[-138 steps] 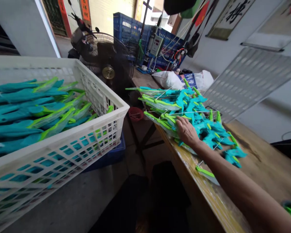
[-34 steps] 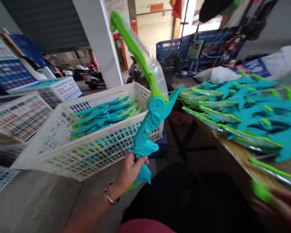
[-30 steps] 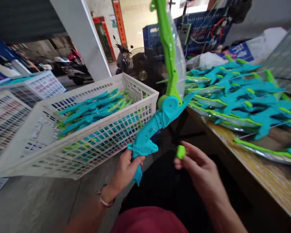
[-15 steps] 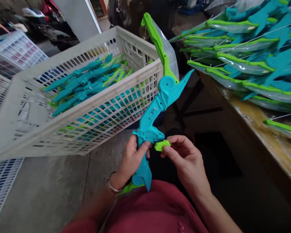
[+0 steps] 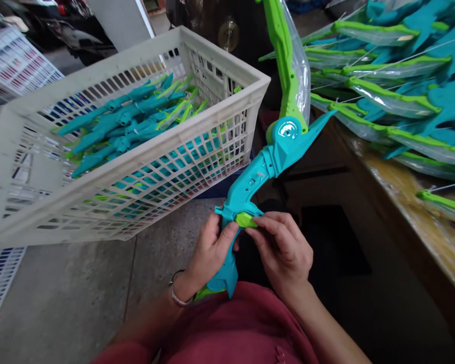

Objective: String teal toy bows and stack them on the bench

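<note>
A teal toy bow [image 5: 267, 159] with a green limb in clear wrap stands upright over my lap. My left hand [image 5: 208, 250] is wrapped around its teal grip. My right hand [image 5: 284, 250] pinches a small green piece [image 5: 244, 220] and presses it against the grip's shelf. A white basket [image 5: 144, 167] at the left holds several teal and green bows. More bows [image 5: 387, 86] are piled on the wooden table [image 5: 413, 202] at the right.
Other white crates [image 5: 11, 71] stand at the far left on the concrete floor. A fan and a parked scooter sit behind the basket. A blue crate shows under the basket's near corner.
My right hand has brought the small green piece from just beside the bow onto its grip. The bow has swung more upright, and my view has tilted down from the table to my lap.
</note>
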Tool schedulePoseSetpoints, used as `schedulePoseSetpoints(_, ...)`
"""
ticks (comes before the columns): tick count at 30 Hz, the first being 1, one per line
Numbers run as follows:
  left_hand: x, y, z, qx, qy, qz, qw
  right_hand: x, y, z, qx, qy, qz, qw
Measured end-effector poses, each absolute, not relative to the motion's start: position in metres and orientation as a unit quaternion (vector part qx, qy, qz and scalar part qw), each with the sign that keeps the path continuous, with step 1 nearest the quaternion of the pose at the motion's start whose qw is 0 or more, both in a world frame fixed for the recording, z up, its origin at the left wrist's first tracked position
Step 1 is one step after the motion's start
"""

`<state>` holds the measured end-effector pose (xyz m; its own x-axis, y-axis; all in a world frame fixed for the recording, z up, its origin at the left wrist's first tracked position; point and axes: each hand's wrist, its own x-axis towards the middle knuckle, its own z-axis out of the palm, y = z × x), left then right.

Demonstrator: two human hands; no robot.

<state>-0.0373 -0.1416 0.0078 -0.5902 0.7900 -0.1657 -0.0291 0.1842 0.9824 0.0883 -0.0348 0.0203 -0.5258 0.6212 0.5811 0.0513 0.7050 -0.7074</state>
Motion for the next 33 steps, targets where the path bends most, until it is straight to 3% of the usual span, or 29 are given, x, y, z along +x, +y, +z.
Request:
schedulePoseSetpoints(7,-0.035,-0.137,0.014,0.301,0.71,0.551,0.32,0.095,-0.031,0.027,-0.228,-0.805,0.377,0.398)
schedulePoseSetpoints(10,-0.032,-0.137,0.02,0.326,0.707,0.543,0.316,0.098,-0.019,0.028,-0.254,-0.721,0.539,0.354)
schedulePoseSetpoints(13,-0.03,-0.139,0.022,0.362,0.702,0.528,0.312,0.1,-0.007,0.029,-0.237,-0.614,0.719,0.223)
schedulePoseSetpoints(15,-0.028,-0.141,0.02,0.377,0.704,0.52,0.303,0.1,-0.005,0.03,-0.223,-0.575,0.767,0.174)
schedulePoseSetpoints(23,-0.023,-0.145,-0.002,0.378,0.728,0.525,0.228,0.096,-0.02,0.021,-0.249,-0.556,0.768,0.199)
schedulePoseSetpoints(33,-0.039,-0.117,0.005,0.274,0.704,0.495,0.429,0.11,-0.031,-0.003,-0.311,-0.634,0.633,0.317)
